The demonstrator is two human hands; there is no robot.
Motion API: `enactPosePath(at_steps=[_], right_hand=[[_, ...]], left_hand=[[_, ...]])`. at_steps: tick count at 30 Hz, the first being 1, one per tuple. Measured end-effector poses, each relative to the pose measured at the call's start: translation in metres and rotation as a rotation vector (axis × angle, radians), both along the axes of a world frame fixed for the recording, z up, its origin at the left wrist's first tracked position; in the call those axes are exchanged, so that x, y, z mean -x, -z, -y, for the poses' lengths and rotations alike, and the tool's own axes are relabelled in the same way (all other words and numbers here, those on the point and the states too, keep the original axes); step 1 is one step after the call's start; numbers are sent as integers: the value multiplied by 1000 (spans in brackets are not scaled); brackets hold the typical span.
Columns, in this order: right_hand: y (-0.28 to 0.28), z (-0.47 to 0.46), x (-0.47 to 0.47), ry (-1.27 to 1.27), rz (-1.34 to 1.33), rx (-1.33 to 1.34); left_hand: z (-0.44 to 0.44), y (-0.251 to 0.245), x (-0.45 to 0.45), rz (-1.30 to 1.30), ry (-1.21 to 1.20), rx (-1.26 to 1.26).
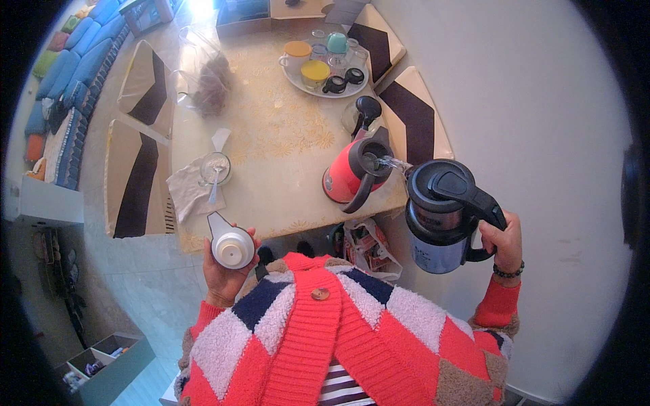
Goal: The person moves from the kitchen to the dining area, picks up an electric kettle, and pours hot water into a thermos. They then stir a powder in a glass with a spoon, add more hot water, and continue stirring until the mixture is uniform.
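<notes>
My right hand (502, 241) grips the handle of a black-topped electric kettle (439, 215), tilted to the left. Water runs from its spout into the open mouth of a red thermos jug (345, 172) on the table. In my left hand (226, 271) lies a white and grey stopper lid (232, 248), its underside facing up. Left of the jug, a glass mug (207, 177) holds a pale powder and a spoon (214, 189), with a beige cloth (188, 195) beside it. Behind the red jug stands a glass pitcher with a black lid (367, 107).
A round tray (310, 90) of cups and glasses stands at the table's back right. A plastic bag (205, 81) lies at the back left. Chairs (137, 177) flank the table (264, 188). Below its near edge is a filled carrier bag (376, 248); a wall (538, 152) rises at right.
</notes>
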State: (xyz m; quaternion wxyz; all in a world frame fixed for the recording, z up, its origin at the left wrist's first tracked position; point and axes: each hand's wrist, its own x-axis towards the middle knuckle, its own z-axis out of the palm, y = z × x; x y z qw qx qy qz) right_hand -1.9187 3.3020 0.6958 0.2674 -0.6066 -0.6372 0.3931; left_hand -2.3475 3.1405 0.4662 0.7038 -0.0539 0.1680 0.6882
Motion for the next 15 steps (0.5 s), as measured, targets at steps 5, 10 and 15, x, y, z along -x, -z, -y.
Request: enactPosePath(at_steps=[5, 10, 15], right_hand=[[-2, -1, 0, 18, 19, 12], [-7, -1, 4, 0, 45, -2], [-7, -2, 1, -1, 51, 19]], left_hand=[[0, 2, 1, -16, 2, -12], [1, -1, -1, 22, -6, -7], [1, 1, -1, 22, -3, -22]])
